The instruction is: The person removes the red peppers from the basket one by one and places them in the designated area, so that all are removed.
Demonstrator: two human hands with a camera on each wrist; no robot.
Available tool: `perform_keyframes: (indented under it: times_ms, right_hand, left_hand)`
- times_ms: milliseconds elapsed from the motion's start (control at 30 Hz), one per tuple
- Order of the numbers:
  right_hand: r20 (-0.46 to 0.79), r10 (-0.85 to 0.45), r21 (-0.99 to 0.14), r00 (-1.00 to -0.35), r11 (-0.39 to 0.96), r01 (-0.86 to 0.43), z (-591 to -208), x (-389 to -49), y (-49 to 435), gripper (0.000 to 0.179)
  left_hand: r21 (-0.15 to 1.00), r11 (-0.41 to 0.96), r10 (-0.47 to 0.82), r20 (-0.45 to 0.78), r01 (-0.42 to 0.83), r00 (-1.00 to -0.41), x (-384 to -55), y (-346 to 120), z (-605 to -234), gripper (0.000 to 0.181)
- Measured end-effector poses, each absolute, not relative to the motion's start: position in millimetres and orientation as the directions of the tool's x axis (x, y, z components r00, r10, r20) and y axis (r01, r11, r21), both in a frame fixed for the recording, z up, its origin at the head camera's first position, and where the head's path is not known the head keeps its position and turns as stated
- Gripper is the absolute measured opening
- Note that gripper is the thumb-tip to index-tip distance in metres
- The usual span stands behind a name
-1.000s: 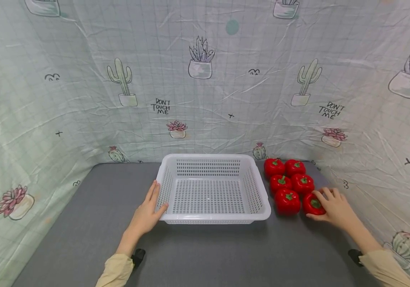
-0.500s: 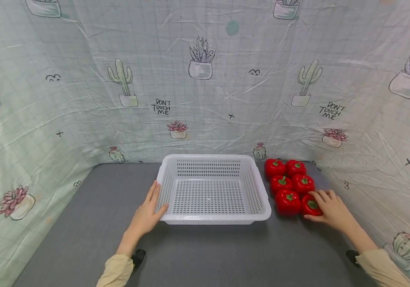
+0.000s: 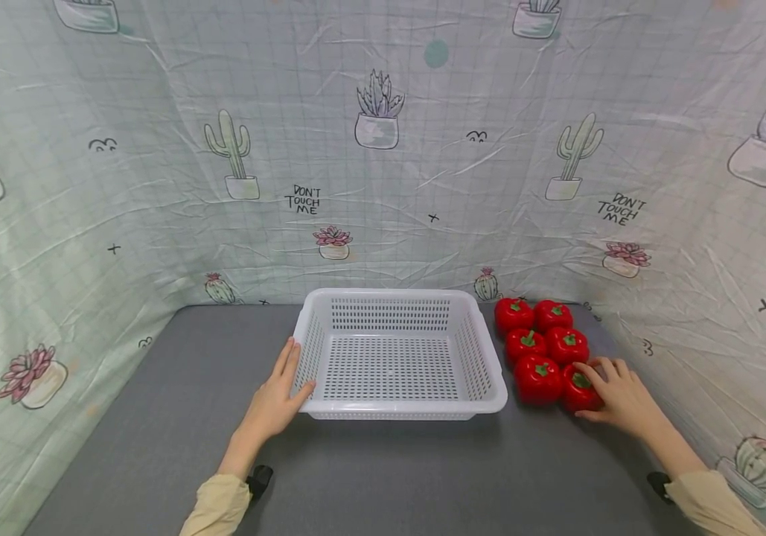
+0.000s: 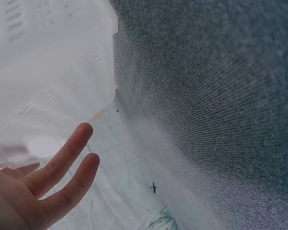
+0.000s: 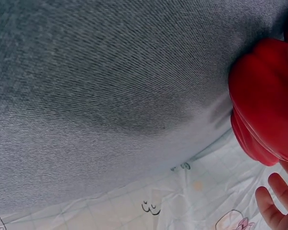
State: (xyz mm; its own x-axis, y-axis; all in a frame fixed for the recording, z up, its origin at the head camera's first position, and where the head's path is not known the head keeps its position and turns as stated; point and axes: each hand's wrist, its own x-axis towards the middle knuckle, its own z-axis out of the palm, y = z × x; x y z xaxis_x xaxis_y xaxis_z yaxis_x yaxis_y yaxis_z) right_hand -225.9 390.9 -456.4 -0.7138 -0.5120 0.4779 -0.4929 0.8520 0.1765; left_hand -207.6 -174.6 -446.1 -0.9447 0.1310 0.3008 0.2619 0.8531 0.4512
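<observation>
A white perforated plastic basket [image 3: 389, 406] stands on the grey table. My left hand [image 3: 272, 396] rests at its left rim, thumb by the near corner and fingers extended; in the left wrist view two straight fingers [image 4: 67, 160] stay off the basket wall. At the right, my right hand [image 3: 624, 398] holds the nearest right red bell pepper [image 3: 580, 388] between thumb and fingers as it sits on the table. That pepper [image 5: 269, 91] also fills the right edge of the right wrist view, where most of the hand is cut off.
Several more red bell peppers [image 3: 539, 378] stand close together in two columns between the basket and the right hand. Behind and beside the grey table [image 3: 383, 476] hangs a cloth [image 3: 423, 171] printed with cactus drawings.
My right hand has shifted the near right bell pepper slightly left, up against its neighbour. The left hand and the basket stay where they were.
</observation>
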Motion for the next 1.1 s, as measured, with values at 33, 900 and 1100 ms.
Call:
perform_keyframes:
  times_ms: [33, 900, 1100]
  right_hand:
    - [0.479, -0.517, 0.177, -0.709, 0.848, -0.499, -456.6, -225.5, 391.7, 0.084]
    - [0.451, -0.494, 0.155, -0.744, 0.864, -0.479, -457.5, -223.2, 392.4, 0.081]
    - [0.439, -0.458, 0.127, -0.773, 0.883, -0.451, -450.8, -217.7, 383.8, 0.083]
  left_hand:
    - [0.452, 0.853, 0.131, 0.301, 0.262, -0.945, -207.4, -174.6, -446.0, 0.071]
    - [0.465, 0.842, 0.140, 0.305, 0.275, -0.942, -206.1, -173.7, -445.8, 0.071]
    - [0.458, 0.848, 0.132, 0.304, 0.267, -0.943, -206.0, -173.6, -444.4, 0.071]
